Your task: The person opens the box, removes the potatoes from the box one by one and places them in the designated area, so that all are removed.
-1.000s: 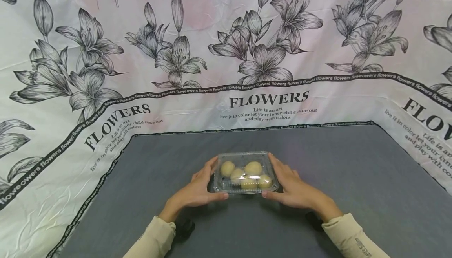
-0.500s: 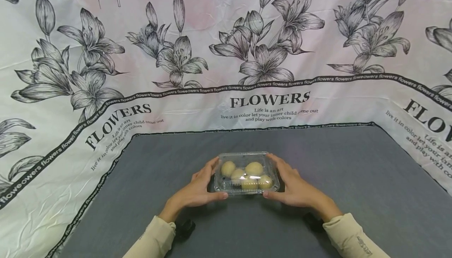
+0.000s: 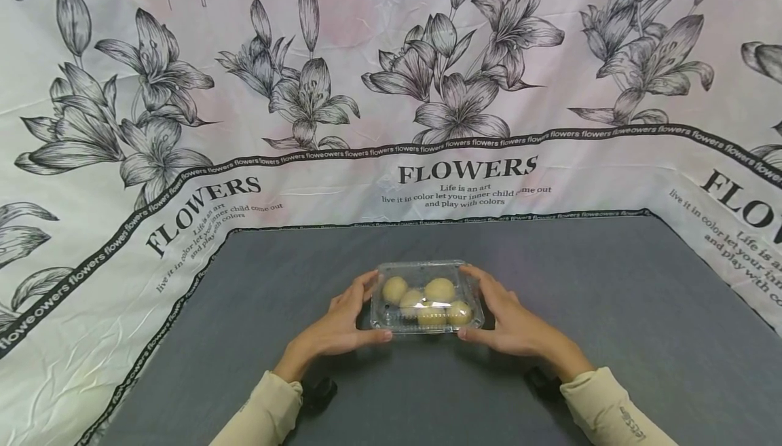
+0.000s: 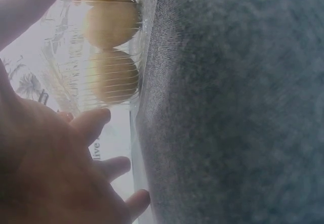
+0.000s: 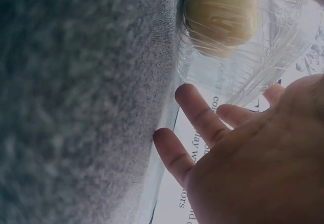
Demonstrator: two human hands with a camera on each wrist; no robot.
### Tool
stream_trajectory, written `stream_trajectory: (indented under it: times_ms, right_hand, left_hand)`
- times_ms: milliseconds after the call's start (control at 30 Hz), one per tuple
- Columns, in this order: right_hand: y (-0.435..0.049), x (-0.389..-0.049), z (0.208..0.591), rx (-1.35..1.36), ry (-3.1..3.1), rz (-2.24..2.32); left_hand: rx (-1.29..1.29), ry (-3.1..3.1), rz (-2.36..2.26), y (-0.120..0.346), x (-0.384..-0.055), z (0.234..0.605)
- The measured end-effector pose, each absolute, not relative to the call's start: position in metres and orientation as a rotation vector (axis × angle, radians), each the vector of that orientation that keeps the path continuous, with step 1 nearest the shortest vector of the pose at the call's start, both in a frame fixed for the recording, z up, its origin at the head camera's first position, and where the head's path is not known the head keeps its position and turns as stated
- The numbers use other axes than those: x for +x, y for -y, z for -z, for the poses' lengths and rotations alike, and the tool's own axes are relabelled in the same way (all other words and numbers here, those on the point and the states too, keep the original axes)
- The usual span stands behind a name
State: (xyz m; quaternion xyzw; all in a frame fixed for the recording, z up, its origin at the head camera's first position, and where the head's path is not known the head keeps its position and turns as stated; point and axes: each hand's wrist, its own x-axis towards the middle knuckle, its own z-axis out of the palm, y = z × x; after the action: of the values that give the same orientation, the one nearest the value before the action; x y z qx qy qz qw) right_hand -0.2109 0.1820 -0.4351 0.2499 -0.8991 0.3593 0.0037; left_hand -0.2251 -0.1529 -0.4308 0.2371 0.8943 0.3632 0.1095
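Note:
A clear plastic clamshell box, lid down, sits on the grey tabletop in front of me in the head view. Several pale yellow, egg-shaped things lie inside it. My left hand holds the box's left end, thumb at the near corner and fingers along the far side. At the opposite end my right hand grips it the same way. In the left wrist view the box's ribbed wall is beside the spread fingers; the right wrist view shows fingers below the box's side.
The grey tabletop stretches around the box. Behind and at both sides hangs a white cloth printed with flowers and lettering. Black wrist-worn devices show under both wrists.
The box and the left hand stay nearly still. The right thumb and fingers have shifted very slightly along the box; the view has tilted a little.

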Motion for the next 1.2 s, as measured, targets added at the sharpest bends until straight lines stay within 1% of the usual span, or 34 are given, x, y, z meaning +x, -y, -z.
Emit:
stream_trajectory:
  times_ms: [433, 933, 1200]
  right_hand:
    - [-0.187, -0.208, 0.433, 0.840, 2.852, -1.222]
    - [-0.194, -0.211, 0.435, 0.896, 2.847, -1.339]
    - [-0.195, -0.211, 0.434, 0.889, 2.885, -1.374]
  left_hand:
    - [0.713, -2.592, -1.087, 0.154, -0.225, 0.432]
    - [0.809, -2.553, -1.088, 0.158, -0.227, 0.432]
    - [0.789, -2.530, -1.084, 0.161, -0.226, 0.430]
